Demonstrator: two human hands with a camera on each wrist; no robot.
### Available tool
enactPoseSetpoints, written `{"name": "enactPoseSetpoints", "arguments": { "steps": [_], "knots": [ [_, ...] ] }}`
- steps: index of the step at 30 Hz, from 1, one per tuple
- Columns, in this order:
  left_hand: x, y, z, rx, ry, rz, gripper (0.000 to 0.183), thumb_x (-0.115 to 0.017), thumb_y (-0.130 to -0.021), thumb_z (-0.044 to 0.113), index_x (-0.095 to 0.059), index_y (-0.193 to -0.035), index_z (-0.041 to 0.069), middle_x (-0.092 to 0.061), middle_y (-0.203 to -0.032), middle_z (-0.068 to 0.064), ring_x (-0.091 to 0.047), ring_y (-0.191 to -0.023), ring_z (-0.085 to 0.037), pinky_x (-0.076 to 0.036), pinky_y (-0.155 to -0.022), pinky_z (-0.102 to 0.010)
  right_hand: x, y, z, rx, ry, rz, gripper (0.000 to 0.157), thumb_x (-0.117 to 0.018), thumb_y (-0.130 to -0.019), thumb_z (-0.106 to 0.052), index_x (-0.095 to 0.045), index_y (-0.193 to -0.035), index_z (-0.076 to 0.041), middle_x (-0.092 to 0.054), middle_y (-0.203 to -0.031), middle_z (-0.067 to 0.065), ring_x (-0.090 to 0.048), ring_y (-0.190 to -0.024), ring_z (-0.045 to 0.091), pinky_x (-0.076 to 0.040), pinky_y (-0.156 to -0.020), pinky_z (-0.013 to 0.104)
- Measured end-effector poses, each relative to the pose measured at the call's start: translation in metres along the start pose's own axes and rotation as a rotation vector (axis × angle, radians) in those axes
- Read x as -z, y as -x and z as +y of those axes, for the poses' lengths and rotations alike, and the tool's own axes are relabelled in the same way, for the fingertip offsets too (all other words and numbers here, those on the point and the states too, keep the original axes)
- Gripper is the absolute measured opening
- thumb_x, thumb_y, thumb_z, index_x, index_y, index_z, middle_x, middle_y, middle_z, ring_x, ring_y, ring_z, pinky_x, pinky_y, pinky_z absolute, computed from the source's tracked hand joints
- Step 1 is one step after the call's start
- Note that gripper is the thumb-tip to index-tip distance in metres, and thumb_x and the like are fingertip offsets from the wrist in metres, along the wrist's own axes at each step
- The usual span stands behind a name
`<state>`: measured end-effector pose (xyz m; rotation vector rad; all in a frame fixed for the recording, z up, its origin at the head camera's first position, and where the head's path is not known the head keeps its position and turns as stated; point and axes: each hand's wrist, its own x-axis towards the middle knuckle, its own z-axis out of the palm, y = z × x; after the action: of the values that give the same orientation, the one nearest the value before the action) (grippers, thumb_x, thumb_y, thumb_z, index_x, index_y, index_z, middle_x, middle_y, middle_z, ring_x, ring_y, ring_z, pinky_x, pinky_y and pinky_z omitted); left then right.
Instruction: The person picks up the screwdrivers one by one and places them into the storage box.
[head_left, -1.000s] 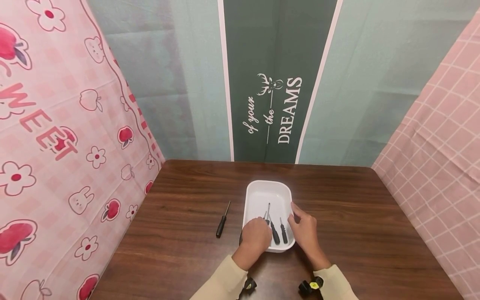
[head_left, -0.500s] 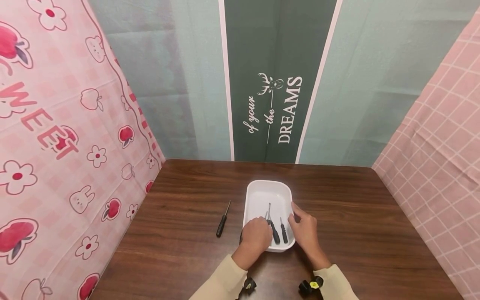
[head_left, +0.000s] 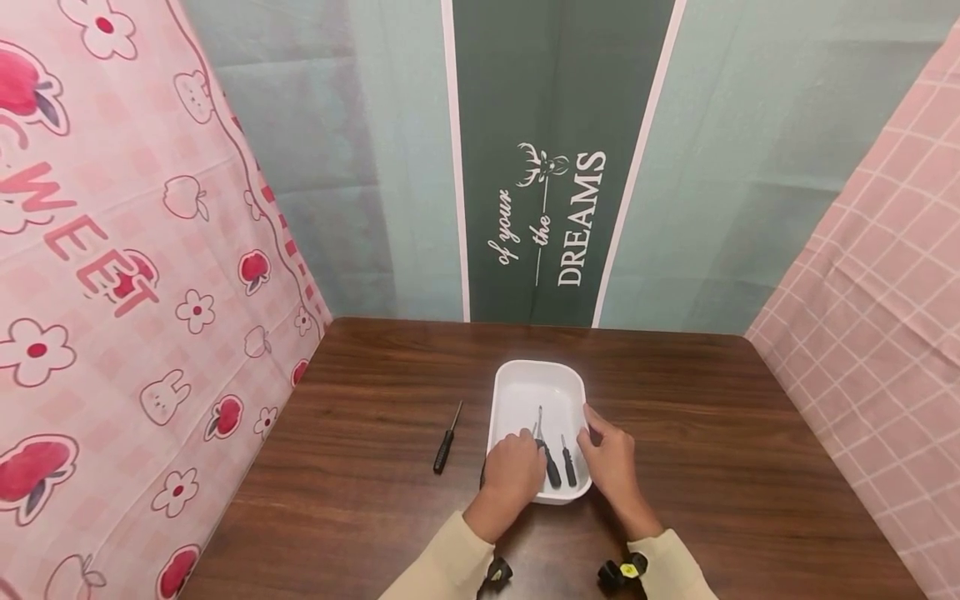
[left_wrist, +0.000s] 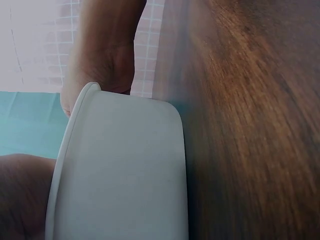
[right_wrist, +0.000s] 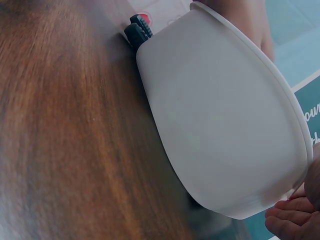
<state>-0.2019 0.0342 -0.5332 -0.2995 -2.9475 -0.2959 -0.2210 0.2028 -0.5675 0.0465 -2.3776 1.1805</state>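
A white tray (head_left: 534, 373) stands on the wooden table, its outer wall also filling the left wrist view. My left hand (head_left: 513, 471) reaches over its left rim, fingers curled down inside around a black-handled screwdriver (head_left: 540, 419); most of the handle is hidden by the hand. Right beside those fingers lies another screwdriver (head_left: 552, 472). A smaller screwdriver (head_left: 569, 468) lies farther right in the tray. At the right rim my right hand (head_left: 611, 458) grips the tray, thumb inside, fingers outside; in the right wrist view its fingers (right_wrist: 292, 215) sit below the rim.
One screwdriver (head_left: 444, 450) lies on the table left of the tray. Dark ribbed handles (right_wrist: 137, 31) show past the tray's left side in the right wrist view. Patterned cloths hang behind the table and at both sides.
The shaft beside my left fingers has shifted slightly toward the handle on its right. Both hands and the tray stay in nearly the same place.
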Motion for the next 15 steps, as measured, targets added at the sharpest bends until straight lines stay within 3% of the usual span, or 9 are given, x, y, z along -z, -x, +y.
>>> {"name": "enactPoseSetpoints", "arguments": {
  "steps": [15],
  "knots": [
    [-0.0048, 0.0024, -0.0076, -0.125, -0.036, 0.151, 0.029, -0.066, -0.094, 0.038, -0.067, -0.085, 0.010, -0.059, -0.068, -0.004, -0.061, -0.056, -0.021, -0.046, -0.049, -0.034, -0.0038, 0.0051, 0.0037, 0.012, 0.011, 0.026, 0.039, -0.070, -0.083, 0.008, -0.067, -0.122, 0.007, -0.067, -0.119, 0.024, -0.065, -0.112, 0.042, -0.049, -0.092, 0.054]
  ]
}}
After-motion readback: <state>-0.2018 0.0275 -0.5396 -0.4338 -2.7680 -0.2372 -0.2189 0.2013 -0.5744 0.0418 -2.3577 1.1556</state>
